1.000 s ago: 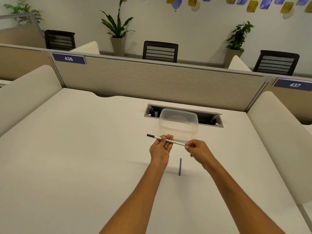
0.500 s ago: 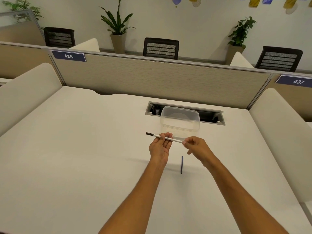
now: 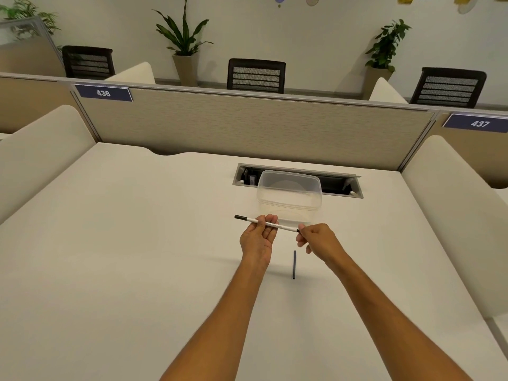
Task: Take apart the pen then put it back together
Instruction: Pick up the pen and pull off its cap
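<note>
A thin white pen (image 3: 286,228) with a dark left end is held level above the white desk (image 3: 137,257). My left hand (image 3: 257,240) grips its middle from below, fingers curled over the barrel. My right hand (image 3: 319,239) pinches the pen's right tip between thumb and fingers. A short dark pen part (image 3: 294,264), slim and straight, lies loose on the desk just below and between my hands, pointing toward me.
A clear plastic container (image 3: 290,192) stands just behind my hands, in front of a cable slot (image 3: 343,185) in the desk. Beige partitions (image 3: 247,127) wall the desk at the back and both sides. Chairs and potted plants stand beyond.
Both hands stay on the pen in nearly the same pose. The view has dipped slightly, so everything sits a little higher in the frame.
</note>
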